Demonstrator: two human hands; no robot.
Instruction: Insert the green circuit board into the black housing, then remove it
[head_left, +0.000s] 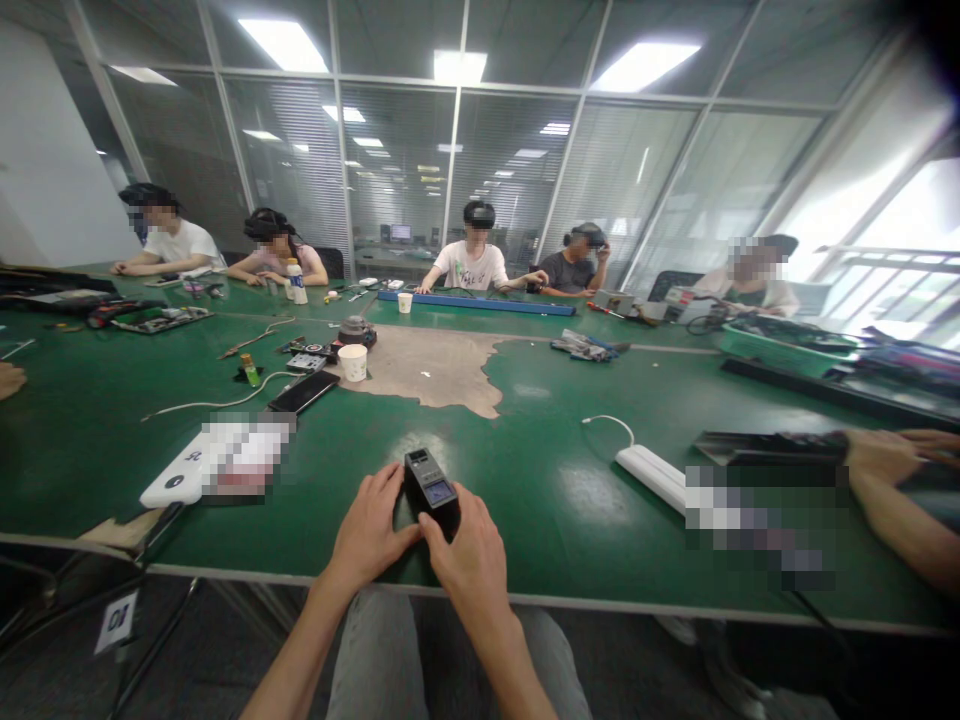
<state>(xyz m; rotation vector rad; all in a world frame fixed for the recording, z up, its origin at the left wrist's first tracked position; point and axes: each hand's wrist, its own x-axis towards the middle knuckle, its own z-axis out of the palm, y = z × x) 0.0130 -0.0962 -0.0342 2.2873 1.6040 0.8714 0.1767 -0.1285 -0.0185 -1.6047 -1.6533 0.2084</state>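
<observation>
Directly in front of me, near the table's front edge, is a small dark boxy device (429, 478) with a grey top face and a little lit screen. Its exact kind I cannot make out. My left hand (373, 528) grips it from the left side, fingers along its edge and thumb at the near end. On the opposite side my right hand (472, 548) is closed round it, its thumb close to the left one. The device stands on or just over the green table (540, 545); its underside is hidden.
A white power bank (176, 480) and a black phone (304, 391) lie to the left, a paper cup (352, 362) beyond. At right are a white cabled device (651, 470) and a co-worker's hands (885, 455). Several people sit across the table.
</observation>
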